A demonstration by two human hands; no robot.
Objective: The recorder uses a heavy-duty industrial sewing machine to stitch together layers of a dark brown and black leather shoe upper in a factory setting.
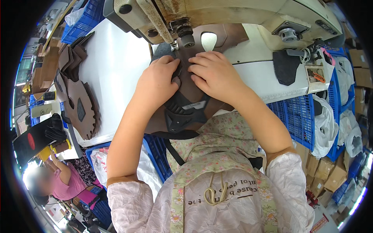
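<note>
A brown leather piece with black trim, apparently a shoe upper, runs from my lap edge up under the head of a sewing machine. My left hand has its fingers gathered and bent on the piece's left part, thumb a little below them, closed on the leather. Opposite it, my right hand rests on the leather with fingers apart, open. Both sets of fingertips are just below the presser foot. The needle tip is too small to make out.
Stacked brown leather pieces lie at the table's left. A black piece and a small picture card are at the right. Blue crates with white bags flank the table. Another person in pink sits at the lower left.
</note>
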